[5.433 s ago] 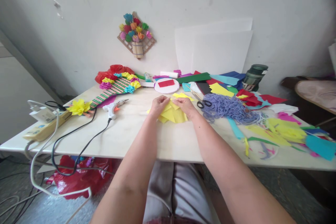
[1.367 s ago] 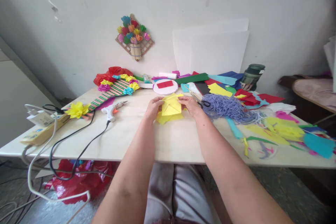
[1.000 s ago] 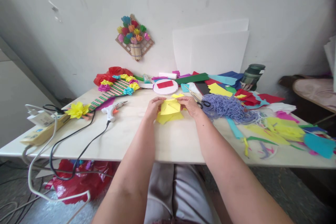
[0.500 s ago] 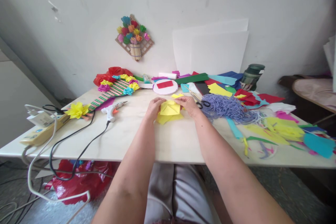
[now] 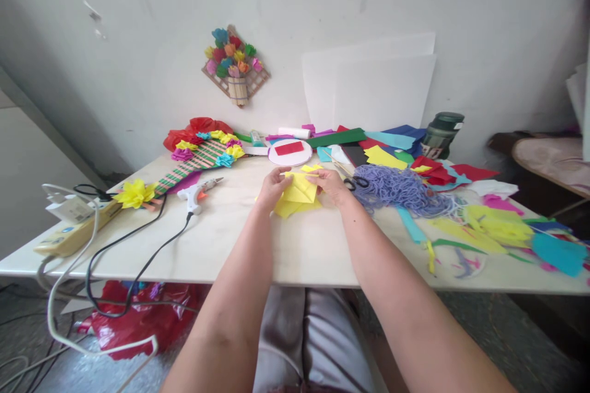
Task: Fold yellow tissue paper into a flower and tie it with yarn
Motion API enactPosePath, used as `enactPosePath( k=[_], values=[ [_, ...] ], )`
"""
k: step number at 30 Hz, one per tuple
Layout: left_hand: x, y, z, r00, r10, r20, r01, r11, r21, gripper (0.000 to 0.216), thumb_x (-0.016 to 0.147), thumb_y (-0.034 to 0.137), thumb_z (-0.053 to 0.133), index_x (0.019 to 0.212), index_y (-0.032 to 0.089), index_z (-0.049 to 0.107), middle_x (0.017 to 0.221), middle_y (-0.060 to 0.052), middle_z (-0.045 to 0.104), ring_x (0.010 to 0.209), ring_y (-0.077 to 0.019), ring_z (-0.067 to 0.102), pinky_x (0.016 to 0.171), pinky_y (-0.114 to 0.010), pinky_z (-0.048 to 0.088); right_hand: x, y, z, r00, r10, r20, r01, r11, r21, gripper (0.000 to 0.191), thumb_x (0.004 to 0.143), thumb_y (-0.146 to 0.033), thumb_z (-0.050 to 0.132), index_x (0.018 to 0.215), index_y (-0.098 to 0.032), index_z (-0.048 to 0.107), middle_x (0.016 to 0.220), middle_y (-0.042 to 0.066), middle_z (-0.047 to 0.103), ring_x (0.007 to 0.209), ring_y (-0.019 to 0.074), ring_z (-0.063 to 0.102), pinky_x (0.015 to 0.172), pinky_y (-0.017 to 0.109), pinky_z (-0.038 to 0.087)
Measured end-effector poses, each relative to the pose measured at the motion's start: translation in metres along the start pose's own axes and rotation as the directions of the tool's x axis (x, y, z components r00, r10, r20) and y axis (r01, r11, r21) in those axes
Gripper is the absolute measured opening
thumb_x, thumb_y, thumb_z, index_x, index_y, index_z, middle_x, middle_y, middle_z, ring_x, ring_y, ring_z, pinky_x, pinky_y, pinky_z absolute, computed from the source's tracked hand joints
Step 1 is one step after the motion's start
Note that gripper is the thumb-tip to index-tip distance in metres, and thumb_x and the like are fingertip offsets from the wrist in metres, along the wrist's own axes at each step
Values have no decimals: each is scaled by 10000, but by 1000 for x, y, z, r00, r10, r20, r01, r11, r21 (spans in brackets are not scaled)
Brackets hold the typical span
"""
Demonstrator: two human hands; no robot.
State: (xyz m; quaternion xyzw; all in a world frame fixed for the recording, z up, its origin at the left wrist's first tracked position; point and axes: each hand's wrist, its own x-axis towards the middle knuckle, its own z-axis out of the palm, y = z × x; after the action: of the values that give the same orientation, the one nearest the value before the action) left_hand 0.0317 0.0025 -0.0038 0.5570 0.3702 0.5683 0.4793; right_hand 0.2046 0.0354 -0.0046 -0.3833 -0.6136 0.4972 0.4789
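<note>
Between my two hands is a folded piece of yellow crepe paper (image 5: 303, 187), held just above the table. My left hand (image 5: 275, 187) pinches its left edge between thumb and fingers. On the opposite edge my right hand (image 5: 330, 185) has closed its thumb and fingers. More yellow paper (image 5: 288, 207) lies beneath the held piece, partly covered by it. Beyond my hands rests a white oval card (image 5: 276, 158) with a red paper rectangle (image 5: 289, 148) on it. Black-handled scissors (image 5: 357, 183) lie right of my right hand.
A white glue gun (image 5: 192, 198) with a black cord lies left, beside a power strip (image 5: 78, 234). Behind them is a striped woven piece (image 5: 191, 166) with paper flowers. Purple yarn (image 5: 396, 189), paper scraps (image 5: 498, 226) and a dark green bottle (image 5: 443, 135) occupy the right.
The held yellow paper has turned and tilted between my fingers, its creased face now slanting. My left hand has risen slightly; both hands keep their grip.
</note>
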Motion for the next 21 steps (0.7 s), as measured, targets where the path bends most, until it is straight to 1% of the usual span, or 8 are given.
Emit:
enactPosePath(
  k=[3, 7, 11, 13, 18, 21],
  values=[
    [1, 0, 1, 1000, -16, 2, 16, 1000, -6, 426, 628, 373, 663, 964, 149, 527, 686, -18, 628, 578, -113, 579, 549, -217, 433, 1, 2, 0, 1000, 2, -30, -1, 1000, 5, 299, 568, -343, 691, 783, -137, 665, 576, -1, 598, 444, 80, 453, 394, 203, 336],
    [2, -1, 1, 999, -31, -32, 31, 999, 14, 340, 627, 374, 667, 839, 146, 533, 624, -1, 604, 536, -102, 557, 497, -195, 405, 2, 2, 0, 998, 20, -54, -19, 1000, 5, 301, 543, -352, 707, 755, -146, 654, 567, 1, 597, 458, 91, 469, 397, 205, 343],
    [2, -1, 1, 999, -31, -35, 32, 999, 30, 375, 638, 393, 658, 907, 159, 541, 608, 13, 592, 515, -96, 543, 476, -191, 390, 1, 2, 1, 997, 34, -65, -34, 999, 15, 296, 527, -345, 720, 732, -146, 643, 565, -1, 591, 468, 90, 475, 397, 201, 343],
    [2, -1, 1, 998, -34, -49, 36, 998, 43, 384, 636, 413, 655, 904, 160, 548, 610, 13, 590, 497, -88, 526, 462, -188, 375, 1, 1, 2, 998, 37, -59, -36, 999, 17, 299, 519, -346, 724, 721, -143, 638, 568, -1, 589, 468, 86, 471, 397, 199, 340],
    [5, -5, -1, 994, -11, -113, 21, 996, 87, 323, 630, 442, 644, 715, 152, 532, 545, 32, 526, 435, -55, 437, 421, -177, 305, -2, -4, 3, 998, 36, -47, -36, 999, 10, 303, 512, -354, 729, 706, -145, 629, 567, -7, 578, 463, 81, 463, 396, 198, 335],
    [5, -6, -2, 991, 10, -136, 5, 994, 108, 317, 638, 447, 632, 664, 157, 508, 505, 47, 475, 423, -51, 396, 417, -179, 277, -3, -5, 3, 999, 15, -36, -15, 1000, 11, 281, 547, -384, 704, 666, -147, 609, 540, -16, 553, 436, 73, 438, 389, 199, 323]
  ],
)
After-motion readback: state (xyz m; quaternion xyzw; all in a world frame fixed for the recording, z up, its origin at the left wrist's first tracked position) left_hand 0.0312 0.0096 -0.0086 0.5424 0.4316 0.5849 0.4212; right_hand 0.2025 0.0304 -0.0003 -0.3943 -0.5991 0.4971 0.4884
